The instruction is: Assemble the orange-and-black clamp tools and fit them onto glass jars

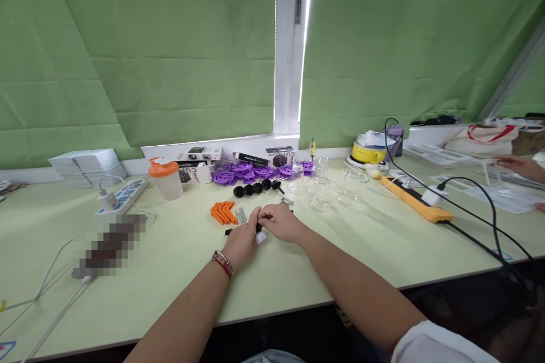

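Observation:
My left hand (pixel 242 245), with bracelets at the wrist, is closed around a small black part (pixel 259 228). A white piece (pixel 261 237) sticks out beneath its fingers. My right hand (pixel 281 223) meets it fingertip to fingertip in a pinch at the top of the black part; whatever lies between those fingers is hidden. Just beyond are orange angled pieces (pixel 223 213), several metal screws (pixel 241 215) and coil springs (pixel 287 202). Behind them runs a row of black round knobs (pixel 257 188).
Purple plastic wheels (pixel 242 172) and printed boxes (pixel 196 173) stand at the back, with clear plastic cups (pixel 320 202) to their right. An orange-lidded shaker (pixel 167 180) and power strips (pixel 415 199) flank the area. At far right, another person's hand (pixel 522 167) is over white sheets.

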The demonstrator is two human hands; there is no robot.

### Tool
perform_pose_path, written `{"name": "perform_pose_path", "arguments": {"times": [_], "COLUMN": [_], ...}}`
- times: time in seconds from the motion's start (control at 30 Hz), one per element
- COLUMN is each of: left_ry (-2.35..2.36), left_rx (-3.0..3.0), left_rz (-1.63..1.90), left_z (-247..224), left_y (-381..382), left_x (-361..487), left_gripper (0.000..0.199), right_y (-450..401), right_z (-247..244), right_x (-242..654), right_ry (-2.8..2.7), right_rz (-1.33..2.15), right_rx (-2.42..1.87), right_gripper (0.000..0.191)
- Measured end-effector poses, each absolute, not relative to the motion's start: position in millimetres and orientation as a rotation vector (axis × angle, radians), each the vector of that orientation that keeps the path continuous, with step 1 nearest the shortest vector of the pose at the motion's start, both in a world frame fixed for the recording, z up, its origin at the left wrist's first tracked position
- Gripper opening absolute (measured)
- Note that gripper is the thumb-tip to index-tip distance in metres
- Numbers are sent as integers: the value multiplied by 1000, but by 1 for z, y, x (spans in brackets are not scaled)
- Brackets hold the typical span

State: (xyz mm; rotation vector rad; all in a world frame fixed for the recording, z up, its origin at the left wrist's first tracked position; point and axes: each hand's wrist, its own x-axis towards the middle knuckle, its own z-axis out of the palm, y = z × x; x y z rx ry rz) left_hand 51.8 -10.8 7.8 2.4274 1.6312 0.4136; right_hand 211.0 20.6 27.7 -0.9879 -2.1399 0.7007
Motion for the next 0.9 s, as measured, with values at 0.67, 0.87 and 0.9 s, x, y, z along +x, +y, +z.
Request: {"name": "perform_pose_path", "arguments": {"times": [0.67, 0.87, 0.9], "left_ry": [1666, 1644, 1647], "left_rx": [2373, 2413, 2412], "left_rz": [358, 366, 357], "left_z": [14, 11, 11], "left_y": [-13, -13, -12], "left_x": [53, 52, 52], "left_gripper": [61, 61, 61], "right_y": [108, 116, 117], "right_z": [17, 13, 13], "right_x": [267, 253, 253], "right_ry": [-2192, -2250, -2249], "right_rz": [104, 53, 54], "right_rx": [-1820, -1891, -1895], "right_gripper": [23, 26, 26]}}
